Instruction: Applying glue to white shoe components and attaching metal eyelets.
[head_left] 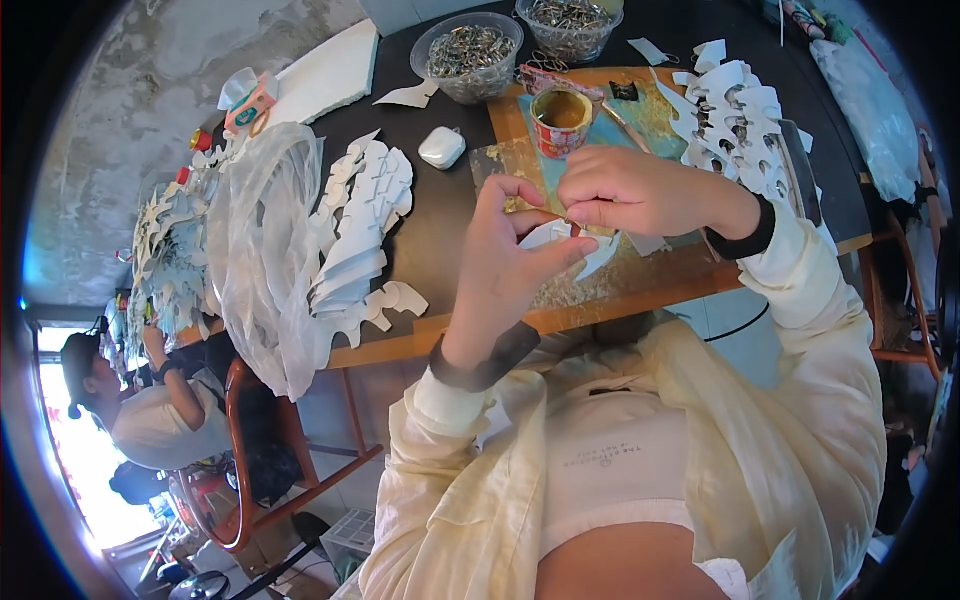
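Observation:
Both my hands meet over the stained work board (570, 290) near the table's front edge. A small white cut-out piece with curved edges (602, 262) is pinched between the thumb and fingers of my left hand (503, 245). My right hand (635, 195) is closed, its thumb and fingertips pressed at the piece's upper edge beside the left fingertips. Whatever small thing those right fingertips may hold is hidden. Just beyond the right hand stands an open can of yellowish-brown glue or paste (562, 118), with a brush (628, 130) lying to its right.
Two clear tubs of metal buckles or rings (468, 62) (570, 25) stand at the back. Stacked white cut-outs lie left (365, 220) and right (740, 125). A white rounded case (442, 148) and a plastic bag (262, 240) sit leftward. Another person (165, 420) works far left.

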